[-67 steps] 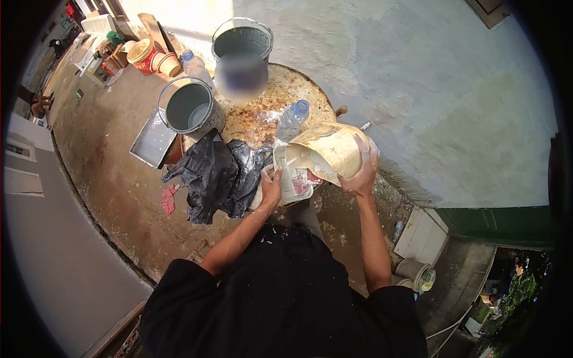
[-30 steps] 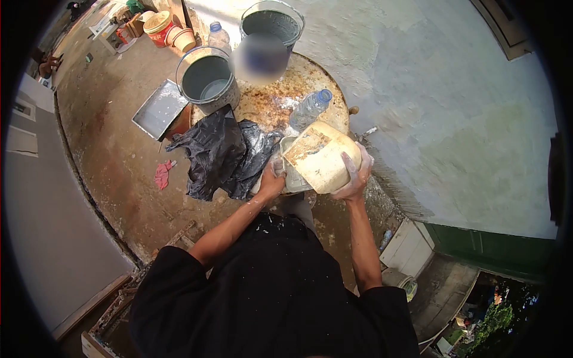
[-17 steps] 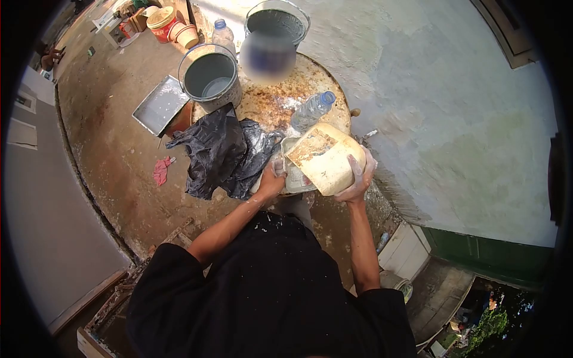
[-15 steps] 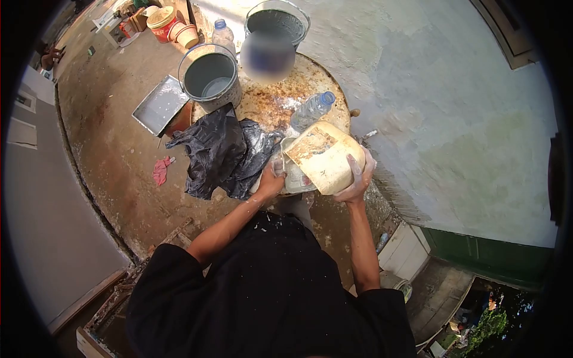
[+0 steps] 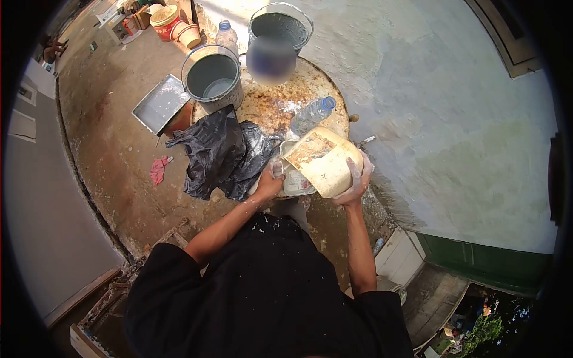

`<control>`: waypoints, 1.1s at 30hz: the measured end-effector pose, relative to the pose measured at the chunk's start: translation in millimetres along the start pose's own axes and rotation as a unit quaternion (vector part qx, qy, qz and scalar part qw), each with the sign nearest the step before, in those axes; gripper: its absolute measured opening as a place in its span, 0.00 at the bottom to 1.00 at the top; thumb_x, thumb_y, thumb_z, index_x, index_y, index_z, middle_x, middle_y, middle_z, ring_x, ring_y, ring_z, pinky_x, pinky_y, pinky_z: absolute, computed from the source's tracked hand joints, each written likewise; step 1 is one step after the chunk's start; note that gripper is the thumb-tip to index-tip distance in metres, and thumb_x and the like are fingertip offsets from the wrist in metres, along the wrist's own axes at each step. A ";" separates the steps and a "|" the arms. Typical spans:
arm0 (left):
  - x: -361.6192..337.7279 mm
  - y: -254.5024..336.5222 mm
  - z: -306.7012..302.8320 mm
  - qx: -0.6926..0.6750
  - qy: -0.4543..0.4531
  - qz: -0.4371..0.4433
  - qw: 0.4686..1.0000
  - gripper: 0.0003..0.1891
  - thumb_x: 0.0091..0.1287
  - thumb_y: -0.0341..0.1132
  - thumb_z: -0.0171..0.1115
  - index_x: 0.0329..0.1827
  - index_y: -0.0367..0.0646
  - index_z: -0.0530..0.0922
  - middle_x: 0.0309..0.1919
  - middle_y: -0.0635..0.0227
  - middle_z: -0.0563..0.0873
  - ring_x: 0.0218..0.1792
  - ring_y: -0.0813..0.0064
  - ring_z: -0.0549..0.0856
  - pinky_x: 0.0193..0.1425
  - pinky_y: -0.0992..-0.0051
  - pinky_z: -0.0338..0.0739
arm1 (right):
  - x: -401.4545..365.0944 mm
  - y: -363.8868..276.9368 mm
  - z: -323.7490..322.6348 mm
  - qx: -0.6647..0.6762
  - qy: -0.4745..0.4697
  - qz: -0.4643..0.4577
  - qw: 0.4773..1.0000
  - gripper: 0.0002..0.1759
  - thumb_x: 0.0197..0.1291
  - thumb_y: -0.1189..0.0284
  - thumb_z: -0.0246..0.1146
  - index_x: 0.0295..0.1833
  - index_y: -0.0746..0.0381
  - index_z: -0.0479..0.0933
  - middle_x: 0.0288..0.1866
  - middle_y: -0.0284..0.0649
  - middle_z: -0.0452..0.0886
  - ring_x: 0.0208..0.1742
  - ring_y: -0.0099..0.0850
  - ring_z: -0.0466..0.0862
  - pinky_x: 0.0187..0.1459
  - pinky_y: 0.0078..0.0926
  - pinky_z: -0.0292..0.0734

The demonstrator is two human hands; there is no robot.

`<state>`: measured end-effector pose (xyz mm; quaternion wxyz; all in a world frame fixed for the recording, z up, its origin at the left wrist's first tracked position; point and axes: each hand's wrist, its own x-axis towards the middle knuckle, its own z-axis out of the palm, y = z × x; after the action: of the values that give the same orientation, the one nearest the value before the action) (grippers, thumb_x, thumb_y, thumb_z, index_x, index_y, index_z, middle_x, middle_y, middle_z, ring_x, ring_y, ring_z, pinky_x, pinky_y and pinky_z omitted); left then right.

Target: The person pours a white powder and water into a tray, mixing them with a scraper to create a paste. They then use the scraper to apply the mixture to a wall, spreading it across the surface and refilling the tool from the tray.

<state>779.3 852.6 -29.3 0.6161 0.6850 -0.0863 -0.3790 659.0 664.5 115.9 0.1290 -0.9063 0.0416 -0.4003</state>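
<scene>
A grey-green plastered wall (image 5: 447,119) is rising on the right, and a stained floor (image 5: 119,119) is extending to the left. Beside the wall, a round tabletop (image 5: 268,98) is showing rust-brown patches and white residue. It is supporting 2 grey buckets, near bucket (image 5: 213,83) and far bucket (image 5: 280,30), plus a crumpled black plastic bag (image 5: 212,155). Over the tabletop's front edge, you are holding a yellowed container (image 5: 328,170), rounded and tilted, which is showing a brown-stained patch. It is partly covering a pale tray (image 5: 295,179) with pinkish-red spots. Your right hand (image 5: 355,182) is curving around the container's rounded end, fingers spread; your left hand (image 5: 270,181) is pinching the tray's left edge. A clear bottle (image 5: 311,114) is leaning just behind the container.
</scene>
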 end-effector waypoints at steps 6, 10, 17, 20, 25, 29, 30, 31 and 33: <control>0.9 -2.2 1.6 0.012 0.036 0.017 0.999 0.18 0.63 0.26 0.62 0.56 0.31 0.75 0.48 0.55 0.85 0.51 0.66 0.83 0.59 0.68 0.75 | 2.4 0.0 2.3 0.025 0.015 -0.003 1.000 0.43 0.35 0.51 0.74 0.61 0.56 0.74 0.64 0.59 0.70 0.61 0.55 0.73 0.59 0.52 0.67; 14.5 -30.3 2.9 -0.005 0.029 0.036 0.999 0.19 0.63 0.27 0.63 0.56 0.32 0.75 0.48 0.55 0.84 0.51 0.63 0.83 0.59 0.68 0.74 | -2.0 -1.3 5.3 0.016 0.032 -0.001 0.999 0.44 0.35 0.52 0.74 0.62 0.57 0.73 0.64 0.59 0.70 0.61 0.55 0.72 0.59 0.53 0.67; 15.0 -33.6 2.6 -0.008 0.029 0.047 0.998 0.19 0.62 0.27 0.63 0.56 0.33 0.75 0.47 0.55 0.84 0.51 0.64 0.82 0.60 0.67 0.74 | -6.8 3.7 5.1 0.007 0.017 0.006 1.000 0.48 0.37 0.48 0.76 0.66 0.56 0.70 0.64 0.62 0.68 0.62 0.57 0.73 0.59 0.54 0.69; 5.2 -16.9 1.8 -0.010 0.031 0.031 0.999 0.19 0.62 0.27 0.63 0.56 0.33 0.75 0.47 0.55 0.84 0.51 0.64 0.82 0.59 0.67 0.74 | -2.7 0.5 2.8 0.008 0.013 0.003 1.000 0.48 0.37 0.48 0.75 0.66 0.56 0.70 0.65 0.62 0.68 0.62 0.57 0.73 0.60 0.54 0.69; 8.7 -21.0 -1.8 0.027 -0.006 0.016 0.999 0.18 0.68 0.27 0.59 0.61 0.35 0.71 0.51 0.61 0.80 0.50 0.72 0.79 0.53 0.72 0.75 | -5.9 4.1 3.6 0.012 0.014 0.012 1.000 0.49 0.37 0.47 0.76 0.66 0.56 0.70 0.65 0.62 0.67 0.62 0.57 0.72 0.60 0.54 0.69; 2.4 -10.2 -2.0 0.038 -0.003 0.027 0.999 0.18 0.69 0.27 0.59 0.61 0.35 0.71 0.51 0.62 0.80 0.49 0.73 0.79 0.51 0.72 0.76 | -6.6 3.0 1.7 -0.001 0.003 -0.004 1.000 0.50 0.37 0.47 0.76 0.67 0.55 0.69 0.65 0.63 0.67 0.62 0.58 0.73 0.60 0.55 0.70; 2.3 -8.6 -1.3 0.029 -0.002 0.023 0.999 0.18 0.69 0.27 0.58 0.61 0.35 0.71 0.51 0.62 0.81 0.49 0.73 0.79 0.51 0.72 0.76 | -5.6 3.3 0.8 0.000 -0.003 -0.005 1.000 0.50 0.37 0.47 0.76 0.67 0.55 0.69 0.65 0.63 0.67 0.62 0.58 0.73 0.59 0.55 0.70; 4.1 -9.9 -2.9 0.032 -0.005 0.023 0.999 0.18 0.69 0.27 0.58 0.61 0.35 0.70 0.51 0.62 0.81 0.49 0.73 0.80 0.51 0.72 0.76 | -5.0 2.5 2.3 0.007 0.004 -0.002 1.000 0.50 0.37 0.47 0.76 0.67 0.55 0.69 0.65 0.63 0.67 0.62 0.58 0.73 0.59 0.55 0.70; 7.4 -15.7 -3.2 0.038 -0.013 0.023 0.999 0.19 0.68 0.26 0.58 0.61 0.35 0.70 0.51 0.62 0.81 0.48 0.73 0.80 0.50 0.73 0.76 | -6.2 1.1 3.5 0.018 0.016 0.004 1.000 0.50 0.36 0.47 0.76 0.67 0.55 0.69 0.65 0.62 0.67 0.62 0.58 0.73 0.59 0.55 0.70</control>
<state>781.0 854.3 -46.8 0.5968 0.7008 -0.1242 -0.3705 657.5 665.3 109.0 0.1464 -0.8973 0.0404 -0.4144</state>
